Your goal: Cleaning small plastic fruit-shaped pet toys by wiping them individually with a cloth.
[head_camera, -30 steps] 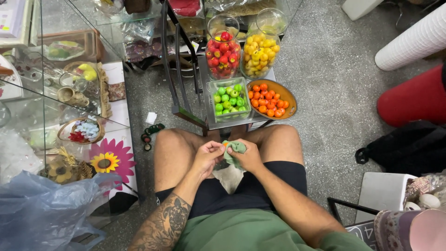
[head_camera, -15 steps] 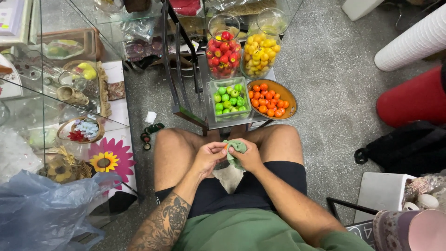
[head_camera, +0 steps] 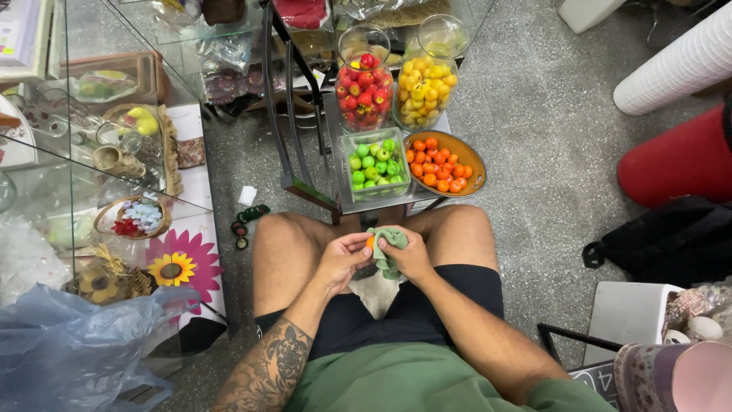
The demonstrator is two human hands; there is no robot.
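Green cloth (head_camera: 390, 248) sits bunched between both hands over the lap, w/ a small orange fruit (head_camera: 370, 242) tucked at its left edge. Left hand (head_camera: 341, 259): fingers curled in, pinching fruit + cloth edge. Right hand (head_camera: 412, 255): fingers pressed together round the cloth, wrapping it over the fruit. Just beyond the knees, on a small table (head_camera: 335, 145): square tub of green fruits (head_camera: 374, 162) beside an orange bowl of orange fruits (head_camera: 444, 164), touching or nearly so. Further back, two glass jars, red fruits (head_camera: 364, 90) and yellow fruits (head_camera: 425, 88), both near full. Judging by that, one orange piece is in hand mid-wipe; can't tell which of the sorted pieces are already wiped.
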